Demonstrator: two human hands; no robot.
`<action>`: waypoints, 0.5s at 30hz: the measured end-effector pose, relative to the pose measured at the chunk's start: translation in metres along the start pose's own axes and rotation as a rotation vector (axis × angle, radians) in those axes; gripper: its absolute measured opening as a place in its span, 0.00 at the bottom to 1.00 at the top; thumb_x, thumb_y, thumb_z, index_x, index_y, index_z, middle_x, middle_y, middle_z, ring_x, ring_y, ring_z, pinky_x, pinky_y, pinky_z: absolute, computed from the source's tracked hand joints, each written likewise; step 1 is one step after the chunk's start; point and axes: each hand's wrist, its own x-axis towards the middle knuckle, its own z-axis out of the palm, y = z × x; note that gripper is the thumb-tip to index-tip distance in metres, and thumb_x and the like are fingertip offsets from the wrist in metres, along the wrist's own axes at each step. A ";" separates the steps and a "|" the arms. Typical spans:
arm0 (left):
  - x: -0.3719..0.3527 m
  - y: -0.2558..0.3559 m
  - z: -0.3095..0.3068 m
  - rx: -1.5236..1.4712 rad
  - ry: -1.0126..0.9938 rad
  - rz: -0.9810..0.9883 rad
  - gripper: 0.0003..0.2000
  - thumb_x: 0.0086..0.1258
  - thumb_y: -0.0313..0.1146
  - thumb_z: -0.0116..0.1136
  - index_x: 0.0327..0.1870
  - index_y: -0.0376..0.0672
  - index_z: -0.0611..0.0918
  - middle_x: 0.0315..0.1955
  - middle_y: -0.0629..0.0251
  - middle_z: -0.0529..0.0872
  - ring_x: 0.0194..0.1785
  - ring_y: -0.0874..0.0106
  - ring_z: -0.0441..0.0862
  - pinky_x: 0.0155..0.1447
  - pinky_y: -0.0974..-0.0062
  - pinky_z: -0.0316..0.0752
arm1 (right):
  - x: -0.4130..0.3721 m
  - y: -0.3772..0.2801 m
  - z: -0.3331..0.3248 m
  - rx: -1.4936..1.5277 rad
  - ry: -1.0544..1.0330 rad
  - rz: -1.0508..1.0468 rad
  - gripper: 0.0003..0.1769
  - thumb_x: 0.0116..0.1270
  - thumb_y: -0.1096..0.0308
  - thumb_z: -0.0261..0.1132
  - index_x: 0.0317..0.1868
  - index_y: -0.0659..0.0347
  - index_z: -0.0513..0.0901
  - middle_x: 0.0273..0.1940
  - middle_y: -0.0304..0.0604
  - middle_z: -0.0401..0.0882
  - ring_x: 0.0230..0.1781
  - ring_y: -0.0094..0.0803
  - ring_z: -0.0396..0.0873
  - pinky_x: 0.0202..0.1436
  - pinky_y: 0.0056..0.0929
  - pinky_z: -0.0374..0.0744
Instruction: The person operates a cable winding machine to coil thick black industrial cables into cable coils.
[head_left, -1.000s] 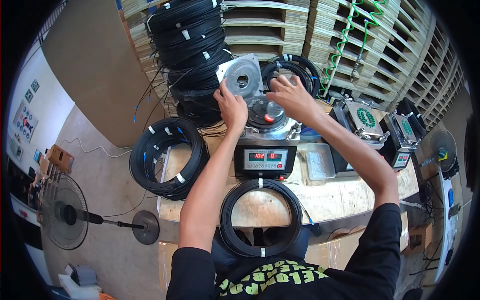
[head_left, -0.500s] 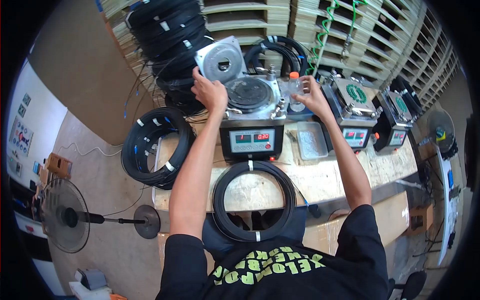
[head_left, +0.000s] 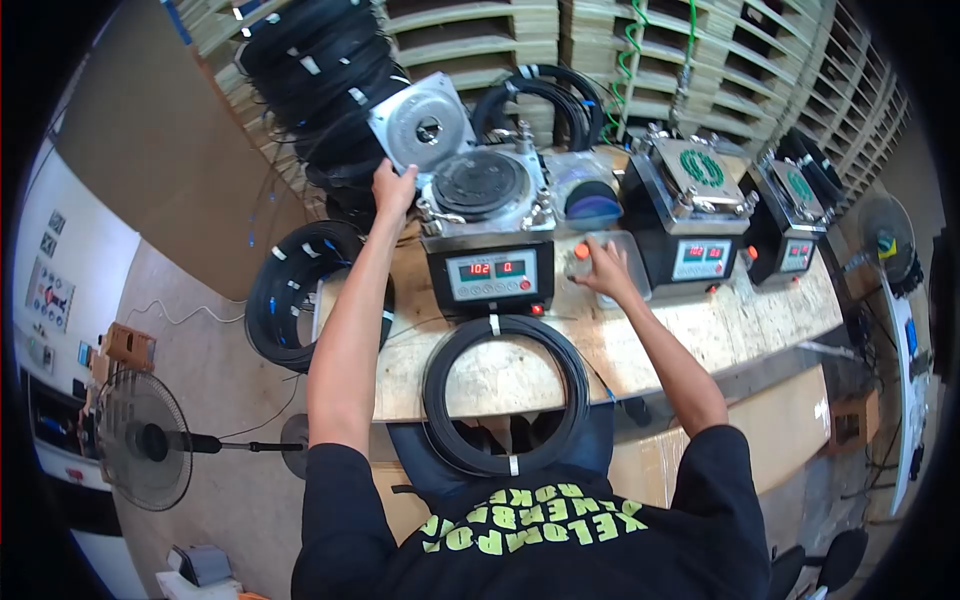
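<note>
My left hand (head_left: pixel 393 190) is at the lower edge of the square metal plate (head_left: pixel 423 122), gripping it. The plate stands tilted up behind the left side of the nearest machine (head_left: pixel 488 275), whose top bears a round dark disc (head_left: pixel 480 185). My right hand (head_left: pixel 607 268) is closed round a clear bottle with an orange cap (head_left: pixel 582 251), just right of that machine and over the left part of a clear tray (head_left: pixel 636 262). A coil of black cable (head_left: pixel 436 400) with white ties lies at the table's front edge, partly over my lap.
Two more machines (head_left: pixel 705 262) (head_left: pixel 797 252) with green-patterned tops stand to the right. Behind my right hand is a clear container with a dark disc (head_left: pixel 591 200). Black cable coils (head_left: pixel 300 290) are at the left, more are stacked behind. A fan (head_left: pixel 150 440) stands left of the table (head_left: pixel 700 350).
My right hand has come down and nearer with the bottle, from beside the machine's top to the tray. My left hand has moved to the plate's lower edge. The machine's display reading has changed.
</note>
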 end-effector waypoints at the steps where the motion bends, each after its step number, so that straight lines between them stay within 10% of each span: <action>1: 0.008 -0.008 -0.003 -0.008 -0.069 -0.041 0.15 0.69 0.33 0.71 0.51 0.33 0.85 0.41 0.57 0.92 0.41 0.73 0.86 0.48 0.72 0.79 | -0.002 0.000 0.001 -0.013 -0.025 -0.002 0.49 0.48 0.48 0.85 0.68 0.49 0.70 0.57 0.44 0.84 0.68 0.52 0.71 0.68 0.71 0.64; 11: 0.016 -0.025 -0.004 -0.225 -0.168 0.004 0.13 0.66 0.37 0.76 0.39 0.33 0.90 0.22 0.66 0.86 0.25 0.78 0.72 0.33 0.66 0.69 | -0.013 -0.021 -0.048 0.300 -0.063 -0.032 0.52 0.53 0.40 0.81 0.78 0.36 0.69 0.60 0.44 0.84 0.64 0.45 0.73 0.71 0.59 0.61; 15: -0.008 -0.005 -0.010 -0.146 -0.051 0.183 0.15 0.68 0.38 0.74 0.41 0.32 0.89 0.22 0.56 0.87 0.24 0.75 0.74 0.33 0.65 0.70 | -0.004 -0.051 -0.081 0.457 0.243 -0.063 0.31 0.70 0.54 0.74 0.72 0.43 0.79 0.51 0.45 0.85 0.49 0.36 0.80 0.56 0.36 0.77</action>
